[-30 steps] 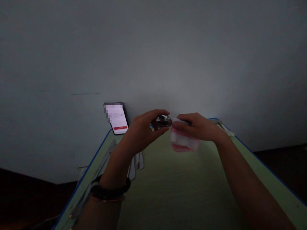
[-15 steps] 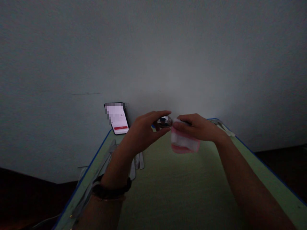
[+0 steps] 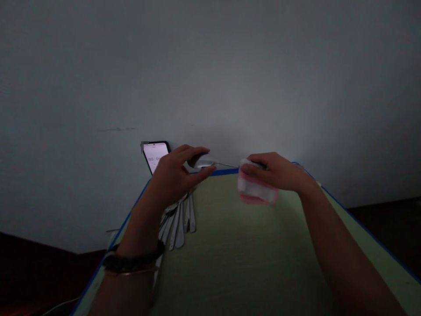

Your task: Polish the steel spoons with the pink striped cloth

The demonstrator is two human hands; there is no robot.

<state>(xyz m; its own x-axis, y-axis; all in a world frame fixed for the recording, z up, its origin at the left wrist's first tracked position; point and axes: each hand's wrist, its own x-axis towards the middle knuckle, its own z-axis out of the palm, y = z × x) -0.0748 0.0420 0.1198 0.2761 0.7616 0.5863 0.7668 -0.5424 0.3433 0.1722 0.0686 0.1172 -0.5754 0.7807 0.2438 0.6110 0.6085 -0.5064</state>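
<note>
A shiny metal spoon [image 3: 204,161] is held level above the far end of the table. My left hand [image 3: 179,173] pinches its bowl between thumb and fingers. At the other end, my right hand [image 3: 271,171] grips a folded pink-and-white cloth [image 3: 256,189] wrapped about the handle. Part of the handle shows between the two hands; the rest is hidden in the cloth and fingers. Beneath my left wrist, several metal spoons or similar cutlery [image 3: 179,226] lie bunched on the table, partly covered by my arm.
A lit phone [image 3: 156,153] leans against the grey wall [image 3: 230,79] at the table's far left corner. The green table [image 3: 237,254] has a blue edge. More thin pieces, hard to make out, lie by the far right corner.
My left hand has moved left with the spoon's bowl, and my right hand with the cloth slightly right. More handle now shows between them. The phone's screen display has changed.
</note>
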